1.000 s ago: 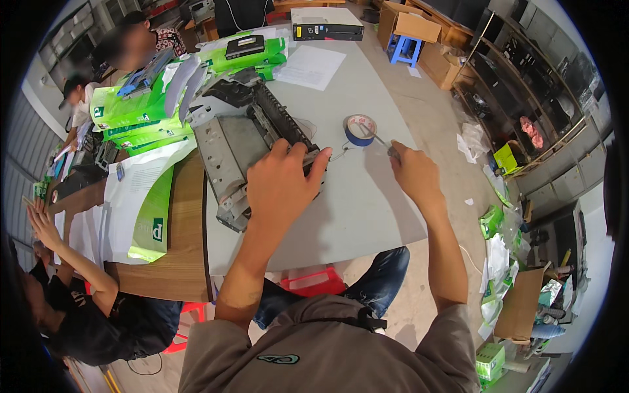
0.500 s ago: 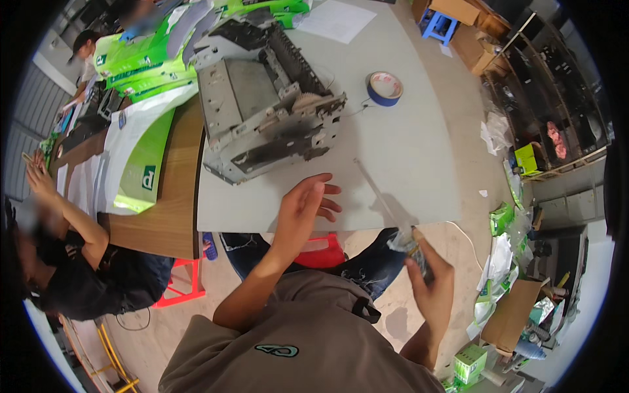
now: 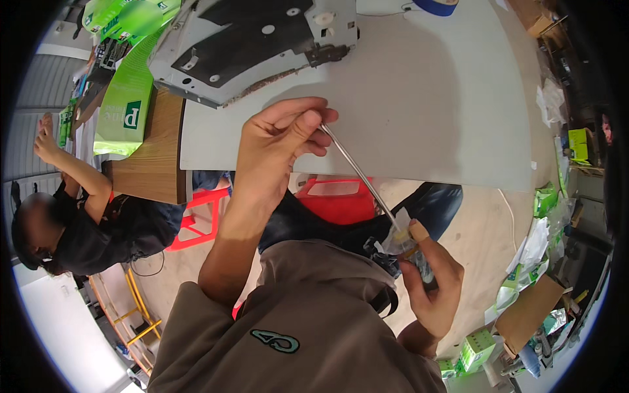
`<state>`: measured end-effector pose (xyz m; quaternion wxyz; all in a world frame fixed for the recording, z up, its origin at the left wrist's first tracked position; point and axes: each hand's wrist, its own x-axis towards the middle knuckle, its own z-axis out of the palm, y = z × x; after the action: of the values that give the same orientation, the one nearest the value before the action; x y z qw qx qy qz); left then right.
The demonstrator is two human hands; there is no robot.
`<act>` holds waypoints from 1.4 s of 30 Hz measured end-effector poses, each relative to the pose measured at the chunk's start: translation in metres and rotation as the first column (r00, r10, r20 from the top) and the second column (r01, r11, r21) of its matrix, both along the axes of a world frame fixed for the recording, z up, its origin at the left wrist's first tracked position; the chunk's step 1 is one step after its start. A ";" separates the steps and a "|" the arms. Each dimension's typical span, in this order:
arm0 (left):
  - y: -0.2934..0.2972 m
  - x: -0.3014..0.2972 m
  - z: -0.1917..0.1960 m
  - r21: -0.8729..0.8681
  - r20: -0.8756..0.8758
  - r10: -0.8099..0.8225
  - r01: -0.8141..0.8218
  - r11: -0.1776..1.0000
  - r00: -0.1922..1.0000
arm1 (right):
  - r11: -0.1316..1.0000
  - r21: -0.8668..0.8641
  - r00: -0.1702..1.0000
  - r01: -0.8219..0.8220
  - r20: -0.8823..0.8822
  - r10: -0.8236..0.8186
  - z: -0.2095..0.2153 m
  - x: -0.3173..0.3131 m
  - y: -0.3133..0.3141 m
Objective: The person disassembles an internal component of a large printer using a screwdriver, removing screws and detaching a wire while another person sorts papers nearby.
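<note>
A long screwdriver (image 3: 359, 171) with a thin metal shaft slants across the space above my lap. My right hand (image 3: 434, 278) is closed round its handle, which looks wrapped in crumpled clear plastic (image 3: 397, 241). My left hand (image 3: 282, 141) pinches the far end of the shaft between thumb and fingers, over the table's near edge. Just beyond my left hand, a grey and black metal machine frame (image 3: 255, 49) stands on the pale table (image 3: 458, 124). Neither hand touches it.
A blue tape roll (image 3: 438, 5) lies at the table's far side. Left, a wooden table (image 3: 167, 137) holds green packaging (image 3: 124, 108); a person (image 3: 92, 229) sits beside it. A red stool (image 3: 337, 200) is under the table. Boxes and wrappers (image 3: 524, 249) line the right.
My left hand, free before, has closed on the screwdriver shaft's end. The view has shifted, so the machine frame and tape roll sit higher. My right hand keeps the handle.
</note>
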<state>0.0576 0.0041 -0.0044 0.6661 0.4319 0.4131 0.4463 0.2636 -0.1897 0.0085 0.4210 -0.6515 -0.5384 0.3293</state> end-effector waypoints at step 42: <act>-0.009 0.020 0.009 -0.049 0.208 -0.208 0.222 0.974 0.956 | 0.998 0.039 0.960 0.040 -0.280 -0.027 -0.022 0.016 -0.022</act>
<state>0.0775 -0.0049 0.0046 0.7642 0.4025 0.3098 0.3976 0.2795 -0.2118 -0.0135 0.5126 -0.5980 -0.4696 0.3988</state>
